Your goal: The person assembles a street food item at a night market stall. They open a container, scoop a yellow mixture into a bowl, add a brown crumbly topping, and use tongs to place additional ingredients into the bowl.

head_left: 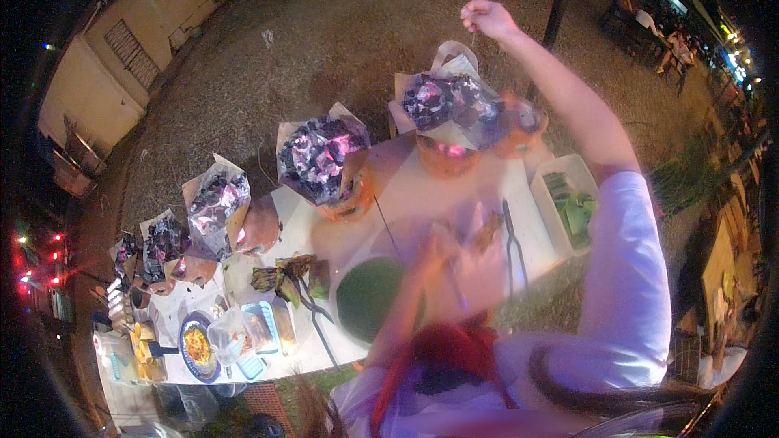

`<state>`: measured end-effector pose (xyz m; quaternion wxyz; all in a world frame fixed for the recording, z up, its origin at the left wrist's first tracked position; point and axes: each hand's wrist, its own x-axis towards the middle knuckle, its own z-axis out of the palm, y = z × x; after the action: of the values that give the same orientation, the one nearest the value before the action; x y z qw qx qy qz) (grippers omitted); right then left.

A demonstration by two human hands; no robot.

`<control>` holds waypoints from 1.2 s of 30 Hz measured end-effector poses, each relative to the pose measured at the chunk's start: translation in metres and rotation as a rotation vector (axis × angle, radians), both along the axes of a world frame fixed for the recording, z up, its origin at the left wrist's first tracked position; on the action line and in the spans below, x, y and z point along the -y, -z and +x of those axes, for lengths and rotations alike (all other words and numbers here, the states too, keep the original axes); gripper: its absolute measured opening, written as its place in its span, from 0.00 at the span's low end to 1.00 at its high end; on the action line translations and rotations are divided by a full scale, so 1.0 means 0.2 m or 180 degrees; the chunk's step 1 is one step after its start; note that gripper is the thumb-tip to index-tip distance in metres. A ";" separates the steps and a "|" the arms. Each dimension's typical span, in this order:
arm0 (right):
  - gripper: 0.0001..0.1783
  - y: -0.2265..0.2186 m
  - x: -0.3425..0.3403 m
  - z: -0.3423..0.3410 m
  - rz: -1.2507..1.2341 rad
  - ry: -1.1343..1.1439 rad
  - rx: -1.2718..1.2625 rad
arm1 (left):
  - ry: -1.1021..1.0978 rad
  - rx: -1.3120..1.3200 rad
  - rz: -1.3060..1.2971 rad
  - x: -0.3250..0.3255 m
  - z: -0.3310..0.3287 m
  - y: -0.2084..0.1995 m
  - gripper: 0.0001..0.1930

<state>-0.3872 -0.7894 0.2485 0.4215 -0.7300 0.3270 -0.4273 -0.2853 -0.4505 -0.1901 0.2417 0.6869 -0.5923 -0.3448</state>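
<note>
My right hand (487, 19) is raised at the far end of my outstretched arm, beyond the row of stoves. Its fingers are curled; whatever they may hold is hidden. Over the table, my left hand (441, 247) is smeared by motion, so its fingers do not show clearly. Left of my left forearm lies a round dark green leaf-like disc (365, 296). Just beyond my hands, glowing charcoal (438, 101) fills a square metal tray on an orange clay stove (449, 156). Metal tongs (513, 247) lie right of my left hand.
More charcoal trays (320, 154) on clay stoves run down the left. A white tub (537, 186) holds cut green leaves. Charred leaves (284, 277), other tongs (320, 326), a blue-rimmed plate (188, 363) of yellow food and a blue basket (261, 341) occupy the white table's near left.
</note>
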 end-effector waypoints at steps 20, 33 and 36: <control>0.14 1.45 -1.63 -0.59 -0.0315 -0.0648 -0.2884 | -0.0352 0.0785 0.0067 0.02 -0.15 -0.18 0.37; 0.35 1.81 -2.01 -0.82 -0.0240 0.2465 -0.3319 | -0.0789 0.1033 -0.0565 0.01 -0.09 -0.05 0.23; 0.41 1.89 -1.97 -0.92 0.0495 0.2554 -0.3369 | -0.0566 0.0993 -0.0345 0.03 -0.07 -0.03 0.29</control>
<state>-0.5716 -0.3960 -0.1299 0.0640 -0.6304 0.7657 -0.1103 -0.3000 -0.4559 -0.1837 0.2131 0.7677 -0.5772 -0.1790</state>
